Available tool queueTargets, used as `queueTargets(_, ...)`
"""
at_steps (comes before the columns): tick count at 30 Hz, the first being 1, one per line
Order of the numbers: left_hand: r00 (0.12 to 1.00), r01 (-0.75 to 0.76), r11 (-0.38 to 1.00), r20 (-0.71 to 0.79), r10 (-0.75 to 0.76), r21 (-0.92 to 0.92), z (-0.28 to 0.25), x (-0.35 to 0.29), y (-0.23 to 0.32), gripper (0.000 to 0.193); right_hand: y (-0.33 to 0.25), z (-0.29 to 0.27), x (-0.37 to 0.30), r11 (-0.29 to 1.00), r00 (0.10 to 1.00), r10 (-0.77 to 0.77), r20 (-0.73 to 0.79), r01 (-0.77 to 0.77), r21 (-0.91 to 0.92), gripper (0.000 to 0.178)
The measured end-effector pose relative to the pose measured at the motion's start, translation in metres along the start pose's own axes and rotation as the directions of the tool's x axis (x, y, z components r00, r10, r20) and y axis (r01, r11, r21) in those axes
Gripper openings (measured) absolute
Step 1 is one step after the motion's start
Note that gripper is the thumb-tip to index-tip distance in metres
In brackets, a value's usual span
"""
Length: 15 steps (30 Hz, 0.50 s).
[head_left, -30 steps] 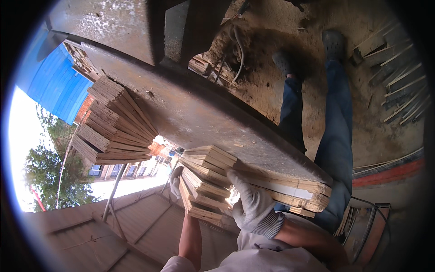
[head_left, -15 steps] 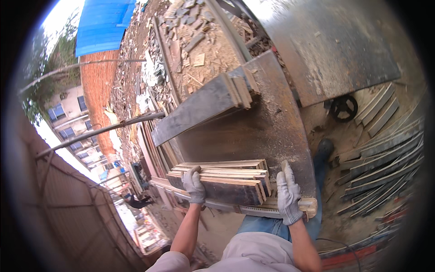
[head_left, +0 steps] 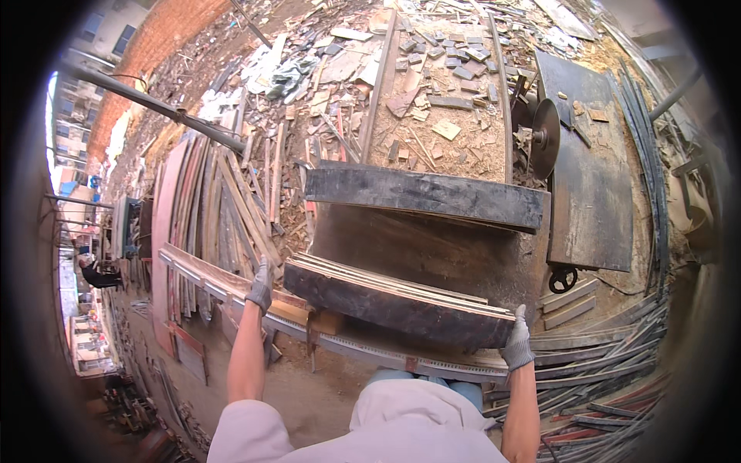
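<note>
A stack of dark-faced plywood strips [head_left: 394, 301] with pale edges rests on the metal table [head_left: 432, 243] in front of me. My right hand [head_left: 519, 339], in a grey knit glove, lies against the stack's right end with its fingers stretched upward. Beyond the left end, my gloved left hand [head_left: 261, 287] is held with straight fingers and grasps nothing visible; a small gap separates it from the strips. Along the table's near side runs a rail with a measuring scale [head_left: 440, 367]. A second dark strip stack [head_left: 424, 194] sits farther back on the table.
A round saw blade [head_left: 545, 139] stands at the far right beside another metal table [head_left: 590, 208], above a black handwheel [head_left: 563, 280]. Long strips [head_left: 594, 351] are heaped at right, planks [head_left: 201, 224] at left. Offcuts [head_left: 448, 127] litter the far ground. A person [head_left: 100, 274] is far left.
My view has swung round. My left hand has come off the top of the stack to beyond its left end; my right hand now meets the right end. The strips look more evenly aligned.
</note>
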<state>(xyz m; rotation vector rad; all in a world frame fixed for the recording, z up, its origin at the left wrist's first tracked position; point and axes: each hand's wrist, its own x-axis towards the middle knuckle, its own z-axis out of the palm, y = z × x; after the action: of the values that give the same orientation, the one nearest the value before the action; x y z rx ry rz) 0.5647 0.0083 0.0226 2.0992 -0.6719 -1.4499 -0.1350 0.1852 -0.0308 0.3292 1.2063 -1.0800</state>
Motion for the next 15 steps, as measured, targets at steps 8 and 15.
queueTargets(8, 0.947, 0.121, 0.940, 0.320, -0.013, -0.319, 0.033, 0.033, -0.028, 0.074, -0.018, 0.012, -0.006, 0.991, 0.998, 0.010, -0.060, -0.018, -0.134, 0.083)
queueTargets(15, 0.961, 0.218, 0.860, 0.255, -0.107, -0.461, 0.043, 0.020, -0.013, 0.066, -0.005, 0.025, 0.002, 0.987, 0.998, -0.055, 0.012, 0.057, -0.151, 0.089)
